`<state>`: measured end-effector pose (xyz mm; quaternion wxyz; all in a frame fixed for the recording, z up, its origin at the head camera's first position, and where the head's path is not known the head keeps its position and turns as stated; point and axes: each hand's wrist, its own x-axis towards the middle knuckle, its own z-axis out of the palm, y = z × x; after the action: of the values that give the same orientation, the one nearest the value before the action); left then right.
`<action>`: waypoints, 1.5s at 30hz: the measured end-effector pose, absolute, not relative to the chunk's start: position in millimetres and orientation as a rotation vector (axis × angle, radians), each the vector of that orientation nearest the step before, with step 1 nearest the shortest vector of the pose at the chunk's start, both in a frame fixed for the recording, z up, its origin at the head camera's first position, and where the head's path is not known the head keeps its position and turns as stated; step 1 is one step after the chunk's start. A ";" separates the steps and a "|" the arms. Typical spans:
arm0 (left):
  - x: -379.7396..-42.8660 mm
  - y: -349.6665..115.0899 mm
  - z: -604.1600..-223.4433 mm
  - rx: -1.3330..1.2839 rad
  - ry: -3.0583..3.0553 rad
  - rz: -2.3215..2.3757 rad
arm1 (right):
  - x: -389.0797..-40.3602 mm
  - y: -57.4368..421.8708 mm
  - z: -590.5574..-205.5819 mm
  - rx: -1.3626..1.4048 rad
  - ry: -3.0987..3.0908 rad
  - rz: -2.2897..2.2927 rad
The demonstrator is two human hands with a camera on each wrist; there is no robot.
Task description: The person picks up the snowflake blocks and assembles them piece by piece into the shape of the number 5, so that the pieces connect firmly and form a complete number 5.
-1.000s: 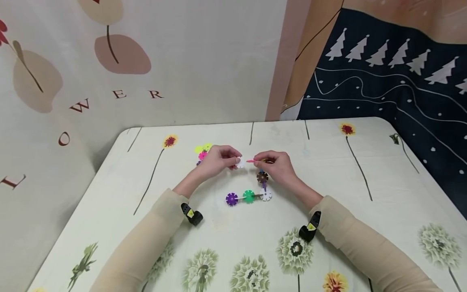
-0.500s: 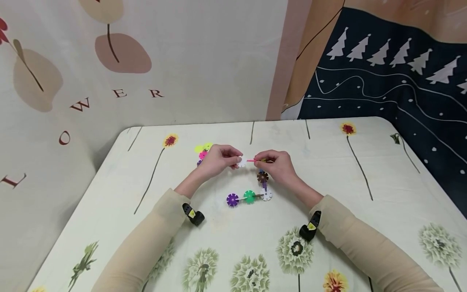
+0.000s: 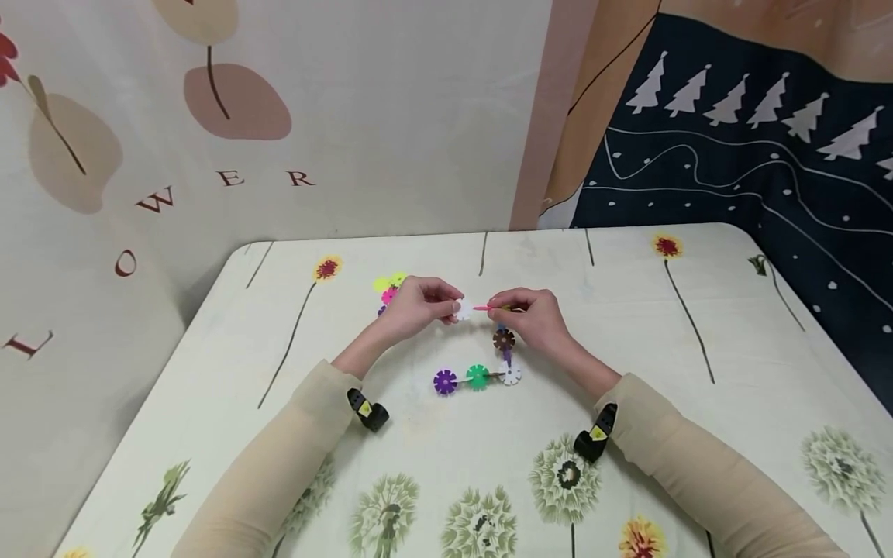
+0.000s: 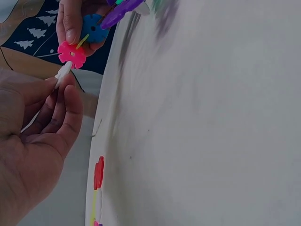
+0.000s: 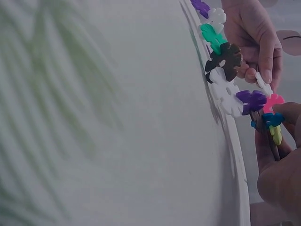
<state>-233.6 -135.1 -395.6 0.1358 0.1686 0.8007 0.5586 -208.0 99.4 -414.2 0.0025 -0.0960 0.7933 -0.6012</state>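
Between thumb and fingers, my left hand (image 3: 422, 308) pinches a white notched snowflake disc (image 3: 463, 310), seen edge-on in the left wrist view. My right hand (image 3: 533, 318) grips a chain of interlocking discs near its pink end disc (image 4: 72, 54), the thumb against it. The pink disc's rim points at the white disc, their edges meeting in the left wrist view. A yellow disc (image 4: 83, 41) and a blue disc (image 4: 95, 28) follow in the chain. From my right hand the chain runs through a brown disc (image 3: 504, 339), a white one, a green disc (image 3: 477, 377) and a purple end disc (image 3: 445, 382).
Behind my left hand, more joined discs lie on the table, with yellow discs (image 3: 387, 282) and a pink disc (image 3: 389, 296) showing. A red disc (image 4: 99, 172) appears there in the left wrist view. A flower-printed cloth (image 3: 418, 442) covers the table; printed hangings (image 3: 405, 116) rise behind it.
Both hands keep nearly the same place and hold. The white disc and the pink disc shift only slightly; the rest of the chain stays as it was.
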 end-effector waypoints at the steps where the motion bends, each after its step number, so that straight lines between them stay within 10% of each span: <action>1: -233.3 -134.8 -395.3 0.485 2.313 1.617 | -207.7 99.3 -414.2 -0.300 2.487 -1.883; 45: -230.0 -127.7 -389.6 0.345 2.133 1.694 | -210.8 103.6 -404.5 -0.396 2.532 -1.662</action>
<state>-230.0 -127.7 -389.6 0.1968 0.1233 0.7617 0.6048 -210.8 103.6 -404.5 0.0435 -0.1295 0.8282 -0.5435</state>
